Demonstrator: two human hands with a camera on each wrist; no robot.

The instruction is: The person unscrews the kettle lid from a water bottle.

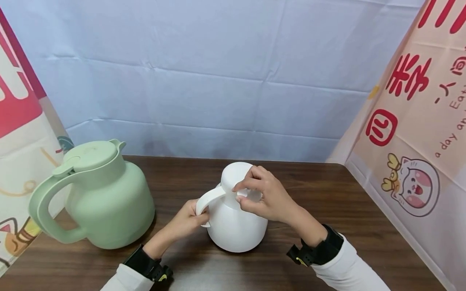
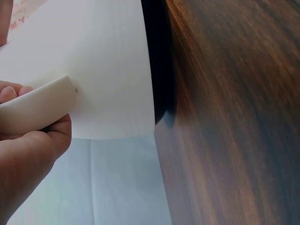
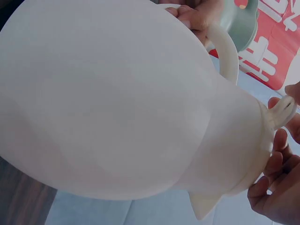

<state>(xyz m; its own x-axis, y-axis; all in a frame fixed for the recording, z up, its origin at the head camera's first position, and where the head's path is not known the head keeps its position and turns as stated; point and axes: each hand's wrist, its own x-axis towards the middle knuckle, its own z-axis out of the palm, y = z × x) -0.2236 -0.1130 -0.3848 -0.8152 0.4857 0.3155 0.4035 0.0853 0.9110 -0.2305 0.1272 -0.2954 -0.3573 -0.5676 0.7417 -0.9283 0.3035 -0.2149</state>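
The white pot (image 1: 236, 232) stands upright near the middle of the brown table (image 1: 367, 250), well in from the right edge. It has a dark bottom rim, and a white lid (image 1: 236, 173) sits on its top. The left hand (image 1: 190, 218) grips the pot's handle (image 1: 212, 198), with fingers and thumb wrapped around it. The right hand (image 1: 267, 196) is up at the lid, with its thumb and fingers bent to pinch the small white tab (image 3: 283, 112) there. The spout (image 3: 204, 206) pokes out near the lid.

A big green pot (image 1: 109, 202) stands by the table's left edge, well apart from the white one. Its lid is down on top, and its handle points to the left. Each wrist wears a black band (image 1: 324, 246) below a white sleeve (image 1: 349, 262). Behind the table's far edge hangs a pale blue cloth (image 1: 207, 89). Along the right edge is a pink cloth (image 1: 407, 121) with red writing and a smiling cartoon cat (image 1: 416, 188).
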